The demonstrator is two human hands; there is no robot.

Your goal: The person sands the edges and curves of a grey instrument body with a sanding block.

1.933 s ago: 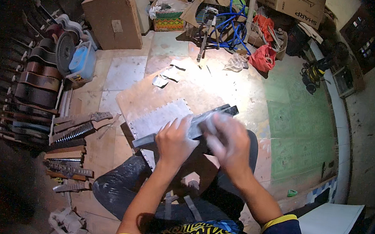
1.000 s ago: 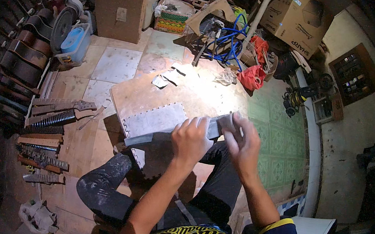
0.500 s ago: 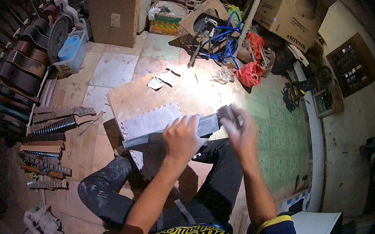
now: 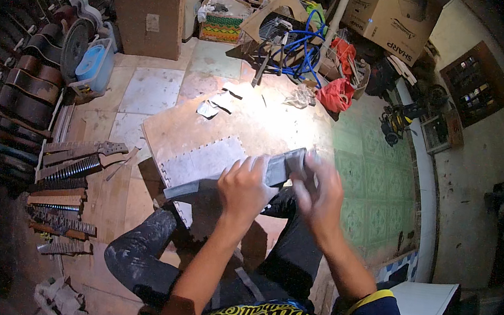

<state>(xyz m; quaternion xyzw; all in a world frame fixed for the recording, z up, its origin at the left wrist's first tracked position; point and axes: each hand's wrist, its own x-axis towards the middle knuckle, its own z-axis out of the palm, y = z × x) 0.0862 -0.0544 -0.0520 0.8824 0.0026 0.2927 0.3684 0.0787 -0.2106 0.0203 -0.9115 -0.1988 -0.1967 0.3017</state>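
A long, flat grey bar (image 4: 183, 191) slants across my lap, rising toward the right. My left hand (image 4: 242, 184) is closed around its middle, fingers over the top. At the bar's upper right end, a dark grey piece (image 4: 294, 160), perhaps a sanding sheet, lies against it. My right hand (image 4: 324, 194) grips that piece at its edge, its fingers partly smeared by motion. Grey dust coats the fingers of both hands. Beneath the bar, a white foam mat with toothed edges (image 4: 205, 161) rests on a brown board (image 4: 174, 127).
Several guitar necks (image 4: 73, 175) lie on the floor at left, beside hanging guitar bodies (image 4: 25, 97). A blue tub (image 4: 93, 65) stands behind them. Coiled blue hose (image 4: 304, 51) and a red bag (image 4: 335, 95) lie at the back. Scraps of paper (image 4: 211, 108) are on the board.
My right hand has shifted slightly down and turned against the bar's end, with the dark piece lying flatter along it. My left hand keeps its hold. The view has tilted a little.
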